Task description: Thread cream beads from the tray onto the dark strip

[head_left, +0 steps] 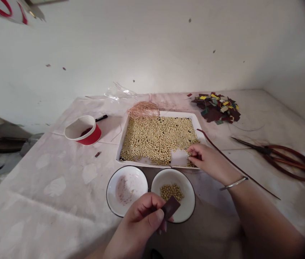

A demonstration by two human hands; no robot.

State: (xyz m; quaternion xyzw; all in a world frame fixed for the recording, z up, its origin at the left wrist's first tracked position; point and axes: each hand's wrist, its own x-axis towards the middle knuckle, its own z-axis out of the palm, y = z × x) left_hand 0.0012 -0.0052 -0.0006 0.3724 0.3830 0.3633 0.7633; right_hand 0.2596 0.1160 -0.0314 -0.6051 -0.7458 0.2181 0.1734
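Observation:
Between thumb and fingers, my left hand (144, 223) grips a small flat dark brown piece (171, 207), leather-like, above two white bowls. My right hand (208, 160), with a metal bangle (234, 183) at the wrist, has its curled fingertips down in a white tray (120, 151). The tray is filled with small round beige beads or beans (157, 138). Those fingertips are beside a bare patch at the tray's near right; whatever they pinch is too small to make out. The right bowl (190, 203) holds some similar rounds; the left bowl (111, 190) has reddish residue.
Copper-coloured wire or thread (144, 109) lies over the tray's back left corner. A red and white tub (91, 136) and a black marker (101, 117) are to the left. Rightward are a heap of coloured scraps (217, 108), a dark strip (222, 153) and large scissors (289, 162).

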